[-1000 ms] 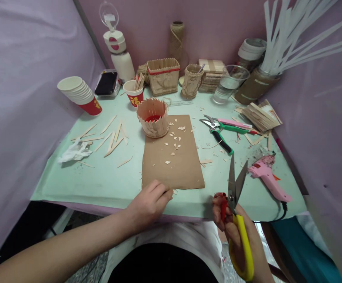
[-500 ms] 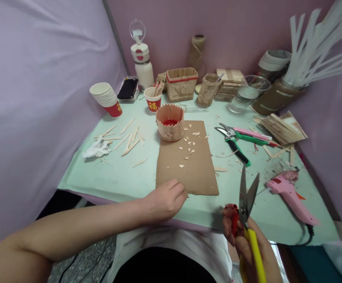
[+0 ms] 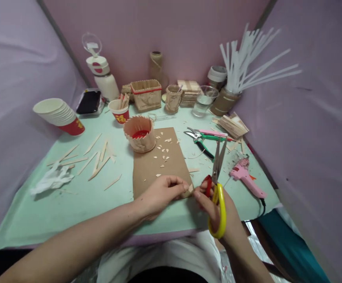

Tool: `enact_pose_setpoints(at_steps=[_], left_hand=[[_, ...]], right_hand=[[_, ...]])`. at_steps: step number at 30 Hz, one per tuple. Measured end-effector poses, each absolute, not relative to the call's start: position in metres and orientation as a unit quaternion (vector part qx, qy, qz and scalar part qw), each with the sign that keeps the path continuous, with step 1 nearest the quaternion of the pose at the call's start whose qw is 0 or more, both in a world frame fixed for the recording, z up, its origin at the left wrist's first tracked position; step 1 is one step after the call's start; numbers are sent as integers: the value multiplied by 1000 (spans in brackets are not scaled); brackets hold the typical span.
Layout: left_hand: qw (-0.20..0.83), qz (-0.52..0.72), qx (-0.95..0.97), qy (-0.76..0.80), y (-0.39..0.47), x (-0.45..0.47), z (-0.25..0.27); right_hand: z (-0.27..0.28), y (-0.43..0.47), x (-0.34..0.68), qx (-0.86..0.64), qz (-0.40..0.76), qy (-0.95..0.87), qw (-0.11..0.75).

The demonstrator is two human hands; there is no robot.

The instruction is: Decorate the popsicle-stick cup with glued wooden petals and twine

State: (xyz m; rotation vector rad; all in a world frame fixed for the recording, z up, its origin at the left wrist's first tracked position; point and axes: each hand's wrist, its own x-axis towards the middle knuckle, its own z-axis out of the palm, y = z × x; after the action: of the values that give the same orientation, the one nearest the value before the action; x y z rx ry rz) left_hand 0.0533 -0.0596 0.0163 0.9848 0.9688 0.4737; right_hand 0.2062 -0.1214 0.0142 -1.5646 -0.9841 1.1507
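Observation:
Between the thumb and fingers of my left hand is a small wood chip, pinched over the near edge of the brown cardboard. My right hand grips scissors with one yellow and one red handle; the blades point up and stand slightly apart. Its fingertips are close to the chip; whether they touch it I cannot tell. Several pointed wood chips lie scattered on the cardboard. A round wooden basket with a jagged rim and red inside rests on the cardboard's far left corner.
To the left lie wooden sticks, crumpled tissue and stacked paper cups. Pruning shears and a pink glue gun lie on the right. Along the back stand a bottle, a rectangular basket and a water cup.
My right hand has moved left and up with the scissors, close to my left hand. A wood chip now shows at my left fingertips. The view has turned to the right.

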Motion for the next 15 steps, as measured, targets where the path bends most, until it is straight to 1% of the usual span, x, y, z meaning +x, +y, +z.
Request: enact_pose_setpoints(at_steps=[3, 8, 15], left_hand=[[742, 201, 464, 440, -53, 53, 14], [704, 195, 504, 461, -44, 49, 17], [749, 251, 411, 455, -44, 45, 7]], right_hand=[[12, -116, 206, -639, 472, -398, 457], [14, -107, 200, -651, 478, -372, 457], [14, -91, 185, -655, 465, -370, 467]])
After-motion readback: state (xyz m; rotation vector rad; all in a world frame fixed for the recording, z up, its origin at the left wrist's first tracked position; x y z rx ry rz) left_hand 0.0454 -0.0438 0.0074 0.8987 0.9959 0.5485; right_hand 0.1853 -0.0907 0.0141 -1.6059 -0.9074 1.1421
